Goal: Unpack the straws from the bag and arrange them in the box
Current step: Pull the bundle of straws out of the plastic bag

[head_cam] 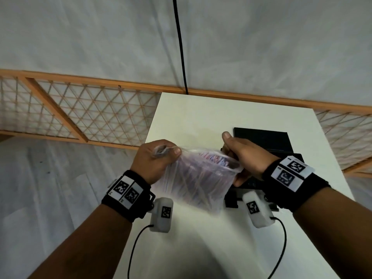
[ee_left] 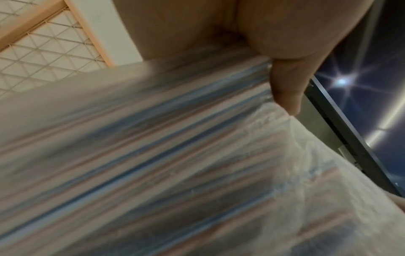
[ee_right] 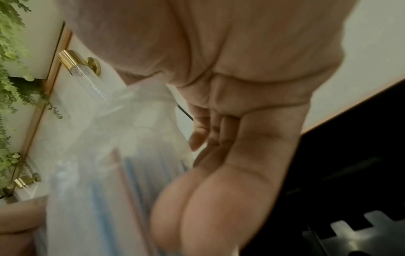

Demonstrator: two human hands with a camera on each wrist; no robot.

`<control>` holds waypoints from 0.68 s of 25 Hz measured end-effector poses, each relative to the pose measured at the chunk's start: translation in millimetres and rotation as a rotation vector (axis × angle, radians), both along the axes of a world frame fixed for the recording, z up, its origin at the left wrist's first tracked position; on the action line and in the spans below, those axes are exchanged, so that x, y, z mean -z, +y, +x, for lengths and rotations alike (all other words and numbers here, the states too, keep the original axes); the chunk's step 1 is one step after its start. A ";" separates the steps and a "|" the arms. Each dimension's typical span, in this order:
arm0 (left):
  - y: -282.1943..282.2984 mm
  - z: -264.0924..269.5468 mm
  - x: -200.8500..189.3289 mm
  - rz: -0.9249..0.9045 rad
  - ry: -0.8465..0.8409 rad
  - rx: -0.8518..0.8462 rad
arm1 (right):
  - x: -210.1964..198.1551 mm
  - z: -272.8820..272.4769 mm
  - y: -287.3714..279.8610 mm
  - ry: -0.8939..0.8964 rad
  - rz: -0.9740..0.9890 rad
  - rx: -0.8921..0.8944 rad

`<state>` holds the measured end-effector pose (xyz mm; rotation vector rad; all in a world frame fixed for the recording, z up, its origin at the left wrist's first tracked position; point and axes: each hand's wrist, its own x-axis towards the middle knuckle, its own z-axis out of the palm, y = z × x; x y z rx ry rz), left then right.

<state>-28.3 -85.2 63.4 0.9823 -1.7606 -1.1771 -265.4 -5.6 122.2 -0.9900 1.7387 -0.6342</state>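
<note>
A clear plastic bag (head_cam: 193,178) full of striped straws (head_cam: 209,160) hangs above the white table (head_cam: 201,117), held between both hands. My left hand (head_cam: 157,158) grips the bunched left side of the bag's mouth. My right hand (head_cam: 243,156) grips the right side, thumb raised. The straws show as blue and pink stripes through the bag (ee_left: 175,155) in the left wrist view and in the bag (ee_right: 105,173) in the right wrist view. The black box (head_cam: 265,141) lies open on the table behind and under my right hand, partly hidden by it.
An orange wooden lattice screen (head_cam: 80,111) stands behind the table on the left and right. A black cable (head_cam: 181,47) runs down the white wall to the table's far edge. Wrist camera cables (head_cam: 136,244) trail over the table's near part.
</note>
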 end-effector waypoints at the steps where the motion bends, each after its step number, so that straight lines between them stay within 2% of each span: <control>1: 1.5 -0.9 0.7 -0.011 -0.001 -0.002 | 0.0 1.7 1.4 -0.017 0.045 -0.025; 4: 5.2 -1.4 -0.3 -0.011 -0.004 -0.047 | -1.4 7.2 7.4 -0.067 0.144 -0.116; 10: 9.6 -0.4 -17.7 -0.039 0.031 -0.168 | 2.6 16.0 4.1 -0.215 0.160 0.049; 13: 15.1 -11.6 -28.3 -0.049 0.038 -0.167 | 0.9 30.4 -6.0 -0.291 0.067 0.058; 17: 16.6 -28.1 -36.4 0.085 0.246 -0.248 | -16.7 37.1 -20.6 -0.396 -0.150 0.116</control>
